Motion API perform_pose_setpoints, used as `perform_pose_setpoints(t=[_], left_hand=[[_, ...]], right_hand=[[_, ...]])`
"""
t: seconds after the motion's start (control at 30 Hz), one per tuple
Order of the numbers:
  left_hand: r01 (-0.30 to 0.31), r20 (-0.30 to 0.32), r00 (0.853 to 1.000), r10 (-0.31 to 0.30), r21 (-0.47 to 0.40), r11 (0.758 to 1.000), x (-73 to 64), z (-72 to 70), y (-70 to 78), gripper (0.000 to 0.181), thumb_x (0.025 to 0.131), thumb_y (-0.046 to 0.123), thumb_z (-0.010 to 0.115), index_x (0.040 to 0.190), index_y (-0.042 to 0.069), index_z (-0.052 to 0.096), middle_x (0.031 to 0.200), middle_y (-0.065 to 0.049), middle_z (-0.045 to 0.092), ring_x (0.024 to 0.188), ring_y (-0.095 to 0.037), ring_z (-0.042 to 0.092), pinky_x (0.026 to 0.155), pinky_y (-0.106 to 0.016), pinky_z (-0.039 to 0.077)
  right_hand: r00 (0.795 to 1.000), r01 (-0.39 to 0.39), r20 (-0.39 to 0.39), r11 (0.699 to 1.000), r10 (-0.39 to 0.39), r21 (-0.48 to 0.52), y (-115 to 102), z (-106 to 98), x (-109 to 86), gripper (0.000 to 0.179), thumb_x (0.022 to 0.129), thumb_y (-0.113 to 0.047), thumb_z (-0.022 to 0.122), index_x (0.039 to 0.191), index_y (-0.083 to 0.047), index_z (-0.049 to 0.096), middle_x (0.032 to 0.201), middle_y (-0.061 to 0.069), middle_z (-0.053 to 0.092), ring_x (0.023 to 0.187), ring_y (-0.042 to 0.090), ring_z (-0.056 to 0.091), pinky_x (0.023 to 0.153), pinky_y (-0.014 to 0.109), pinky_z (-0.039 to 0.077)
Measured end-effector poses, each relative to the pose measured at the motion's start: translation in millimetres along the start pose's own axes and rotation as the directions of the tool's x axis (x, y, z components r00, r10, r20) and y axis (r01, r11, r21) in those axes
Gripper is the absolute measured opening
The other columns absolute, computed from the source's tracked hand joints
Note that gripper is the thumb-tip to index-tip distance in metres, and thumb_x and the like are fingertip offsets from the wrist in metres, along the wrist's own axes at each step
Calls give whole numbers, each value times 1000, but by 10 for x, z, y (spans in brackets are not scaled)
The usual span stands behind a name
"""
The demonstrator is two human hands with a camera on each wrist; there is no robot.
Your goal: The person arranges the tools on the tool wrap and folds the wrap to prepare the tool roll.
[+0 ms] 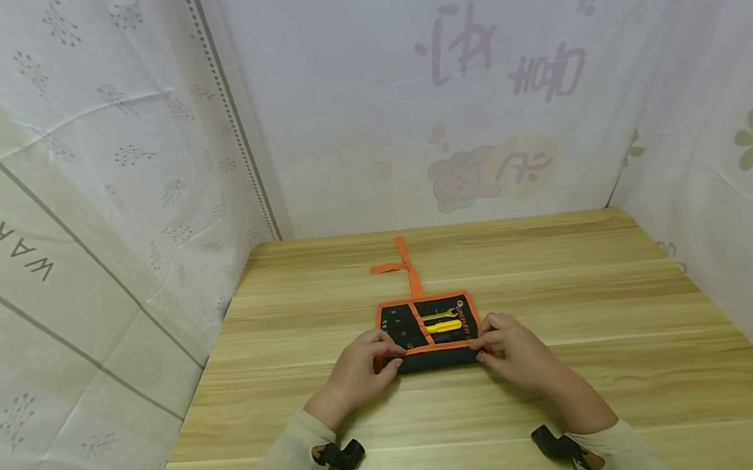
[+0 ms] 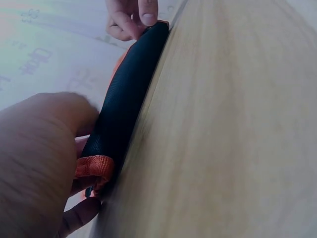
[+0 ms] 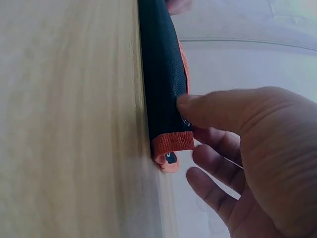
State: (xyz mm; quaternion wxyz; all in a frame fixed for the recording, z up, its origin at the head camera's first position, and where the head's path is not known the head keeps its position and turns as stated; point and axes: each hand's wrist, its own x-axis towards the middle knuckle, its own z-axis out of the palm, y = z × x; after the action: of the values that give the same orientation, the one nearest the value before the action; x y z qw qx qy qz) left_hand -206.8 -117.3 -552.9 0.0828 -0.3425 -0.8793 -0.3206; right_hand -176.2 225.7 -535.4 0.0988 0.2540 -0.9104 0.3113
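Note:
A black tool roll (image 1: 439, 362) with orange edging lies on the table, its near edge folded over into a thick band. In its pockets show a yellow-handled tool (image 1: 445, 326) and the open jaw end of a wrench (image 1: 449, 314). My left hand (image 1: 358, 371) grips the left end of the folded band between thumb and fingers. At the right end, my right hand (image 1: 515, 347) pinches the band, its thumb on the near face in the right wrist view. White numbers mark the roll's left part. An orange tie strap (image 1: 414, 282) trails from its far edge.
The wood-grain table (image 1: 277, 307) runs back to printed fabric hangings (image 1: 342, 121) behind and on both sides. A black wrist device (image 1: 342, 456) sits at the left sleeve, and another black device (image 1: 551, 443) at the right sleeve.

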Motion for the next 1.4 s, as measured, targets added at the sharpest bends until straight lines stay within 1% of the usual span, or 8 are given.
perform_pose_setpoints(t=[0.13, 0.23, 0.5, 0.77, 0.87, 1.0, 1.2, 1.4], left_hand=[[-34, 35, 999, 32, 57, 998, -1, -14, 10, 32, 86, 42, 88, 113, 26, 80, 108, 18, 62, 95, -5, 56, 84, -30, 51], [-50, 51, 998, 46, 94, 994, 6, -16, 9, 39, 82, 46, 90, 114, 26, 80, 108, 18, 62, 99, -6, 57, 90, -32, 51], [-101, 39, 995, 96, 122, 987, 14, -9, -3, 23, 89, 36, 87, 108, 26, 82, 102, 15, 65, 98, -6, 61, 88, -33, 51], [-109, -17, 994, 111, 99, 989, 19, 7, -11, 17, 95, 33, 81, 109, 24, 81, 101, 14, 72, 99, -8, 61, 89, -34, 51], [-96, -33, 995, 98, 55, 994, 19, 12, -11, 17, 97, 32, 78, 111, 22, 80, 103, 12, 74, 99, -8, 62, 90, -35, 52], [-44, -26, 999, 44, -17, 999, 10, 13, -16, 19, 100, 32, 74, 114, 20, 79, 107, 14, 73, 98, -7, 62, 90, -37, 52], [21, 2, 1000, -21, -67, 998, 5, 16, -27, 20, 103, 35, 70, 115, 21, 78, 108, 14, 68, 95, -6, 61, 86, -34, 53], [39, -13, 999, -41, -136, 990, 6, 11, -14, 17, 102, 32, 72, 113, 21, 78, 108, 16, 67, 93, -4, 61, 81, -30, 54]], right_hand=[[999, -16, 36, 1000, 17, -15, 13, 1, -6, 27, 81, -15, 93, 104, -22, 82, 105, -18, 58, 96, 7, 51, 81, 33, 48], [998, -35, 56, 999, 36, -24, 16, -2, -6, 34, 78, -17, 96, 107, -24, 80, 103, -17, 59, 95, 7, 52, 82, 35, 48], [994, -55, 93, 998, 57, -31, 14, 7, -7, 43, 75, -19, 97, 113, -25, 77, 105, -17, 59, 101, 9, 52, 87, 40, 50], [993, -56, 107, 998, 57, -13, 29, 22, -12, 38, 81, -19, 94, 113, -26, 76, 105, -18, 59, 90, 10, 54, 80, 34, 49], [990, -73, 120, 997, 72, 6, 34, 16, -11, 32, 86, -21, 90, 116, -23, 77, 109, -16, 63, 96, 9, 58, 85, 37, 53], [985, -96, 144, 995, 91, 27, 40, 10, -19, 30, 92, -24, 84, 121, -19, 77, 113, -11, 66, 101, 10, 60, 89, 42, 54], [979, -133, 168, 984, 112, 120, 34, 0, -25, 25, 97, -23, 79, 121, -19, 73, 116, -8, 70, 99, 12, 63, 82, 35, 54], [975, -169, 177, 965, 134, 202, 32, -6, -20, 21, 99, -18, 76, 119, -19, 71, 109, -5, 72, 92, 10, 63, 75, 30, 53]])
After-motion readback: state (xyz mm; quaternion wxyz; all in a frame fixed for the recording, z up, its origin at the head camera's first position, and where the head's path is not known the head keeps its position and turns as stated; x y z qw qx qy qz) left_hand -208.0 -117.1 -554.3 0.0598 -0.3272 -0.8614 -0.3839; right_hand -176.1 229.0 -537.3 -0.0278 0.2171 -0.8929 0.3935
